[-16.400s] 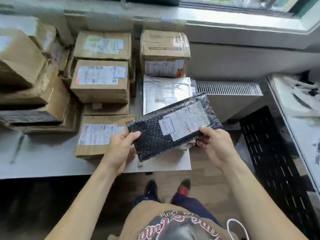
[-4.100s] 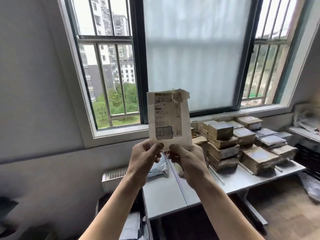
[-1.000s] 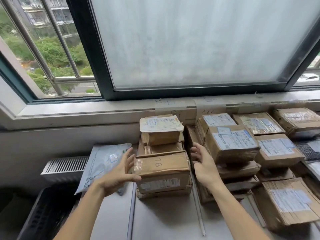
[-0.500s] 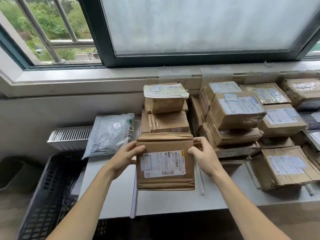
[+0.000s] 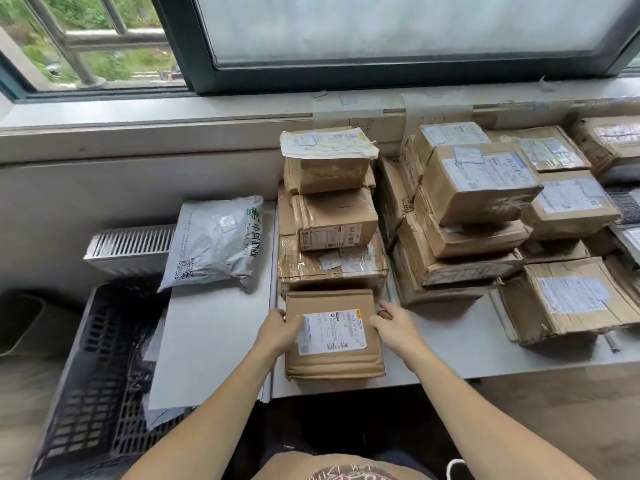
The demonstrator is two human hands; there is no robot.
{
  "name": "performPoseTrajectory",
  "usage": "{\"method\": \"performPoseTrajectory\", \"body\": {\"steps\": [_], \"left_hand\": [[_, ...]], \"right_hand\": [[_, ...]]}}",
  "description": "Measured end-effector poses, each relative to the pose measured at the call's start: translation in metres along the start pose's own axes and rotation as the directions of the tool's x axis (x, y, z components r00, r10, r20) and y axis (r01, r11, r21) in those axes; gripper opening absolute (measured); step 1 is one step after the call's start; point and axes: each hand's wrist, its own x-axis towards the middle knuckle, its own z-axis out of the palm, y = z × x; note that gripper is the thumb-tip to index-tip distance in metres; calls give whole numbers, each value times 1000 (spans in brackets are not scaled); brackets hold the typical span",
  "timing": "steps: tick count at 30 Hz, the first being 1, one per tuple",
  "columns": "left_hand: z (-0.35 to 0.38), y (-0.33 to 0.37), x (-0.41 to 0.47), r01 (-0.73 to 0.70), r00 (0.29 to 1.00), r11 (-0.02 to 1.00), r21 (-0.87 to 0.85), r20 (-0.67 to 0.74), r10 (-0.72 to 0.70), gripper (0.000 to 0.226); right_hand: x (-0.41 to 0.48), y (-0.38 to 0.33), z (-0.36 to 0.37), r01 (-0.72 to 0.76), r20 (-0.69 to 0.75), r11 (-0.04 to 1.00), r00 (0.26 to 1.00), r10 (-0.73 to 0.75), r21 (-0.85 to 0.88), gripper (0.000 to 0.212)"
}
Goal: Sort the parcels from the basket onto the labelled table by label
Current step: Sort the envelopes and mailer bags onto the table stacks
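- A person's left hand (image 5: 277, 329) and right hand (image 5: 394, 323) clasp a brown cardboard parcel (image 5: 334, 363) by its side edges, fingers curled onto it, with its shipping label facing up.
- The parcel lies flat near the front edge of the white table (image 5: 214, 341), just in front of a stack of taped boxes (image 5: 332, 237). Whether it touches the stack cannot be told.
- A grey mailer bag (image 5: 214, 240) rests to the left.
- The step in hand looks like placing the parcel in its column.
- The next move likely calls for letting go cleanly, then reaching down-left to the black basket (image 5: 93, 375) for another parcel.
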Motion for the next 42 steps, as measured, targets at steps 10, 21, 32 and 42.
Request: {"method": "performPoseTrajectory", "body": {"steps": [10, 21, 32, 42], "left_hand": [[-54, 107, 0, -353, 893, 890, -287, -389, 229, 40], [-98, 251, -10, -446, 895, 799, -404, -184, 407, 20], [-72, 256, -18, -411, 908, 868, -279, -43, 417, 22], [-52, 238, -27, -434, 898, 667, -605, -231, 374, 14]], "right_hand": [[-2, -99, -25, 394, -283, 919, 882, -377, 2, 29], [7, -247, -63, 396, -47, 879, 916, -398, 265, 54], [22, -247, -52, 399, -228, 914, 899, -373, 79, 67], [29, -227, -46, 460, -347, 820, 872, -345, 340, 71]]}}
